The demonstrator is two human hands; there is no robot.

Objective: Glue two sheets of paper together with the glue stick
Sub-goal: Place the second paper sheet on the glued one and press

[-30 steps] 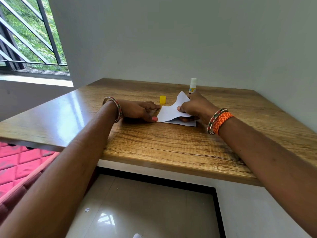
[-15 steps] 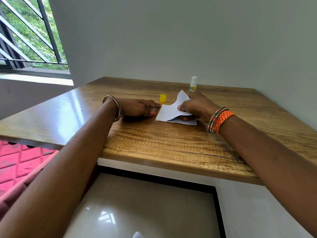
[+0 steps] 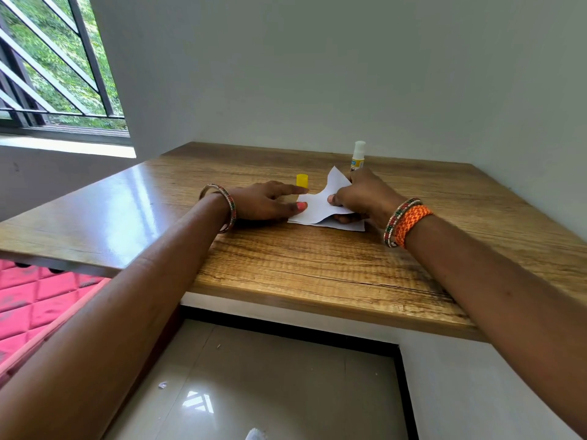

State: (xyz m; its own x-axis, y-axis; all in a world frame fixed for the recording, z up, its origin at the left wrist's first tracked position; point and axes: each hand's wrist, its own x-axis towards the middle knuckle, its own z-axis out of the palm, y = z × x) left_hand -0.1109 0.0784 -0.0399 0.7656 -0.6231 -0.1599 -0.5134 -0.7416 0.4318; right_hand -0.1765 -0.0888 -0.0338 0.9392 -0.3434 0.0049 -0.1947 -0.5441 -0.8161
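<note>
Two white paper sheets lie in the middle of the wooden table (image 3: 317, 265). My right hand (image 3: 362, 198) pinches the upper sheet (image 3: 320, 201) and holds its far corner curled up above the lower sheet (image 3: 349, 224), which lies flat. My left hand (image 3: 270, 201) rests on the table with its fingers straight, thumb and fingertips touching the left edge of the paper. The uncapped glue stick (image 3: 358, 157) stands upright just behind my right hand. Its yellow cap (image 3: 302, 180) stands behind my left fingertips.
Grey walls close the table at the back and right. A barred window (image 3: 54, 68) is at the far left. A red quilted surface (image 3: 35, 300) lies below the table's left edge, and shiny floor tiles (image 3: 270, 392) lie beneath its near edge.
My left hand has slid right until its fingers reach the paper's left edge. My right hand keeps the upper sheet lifted in nearly the same place.
</note>
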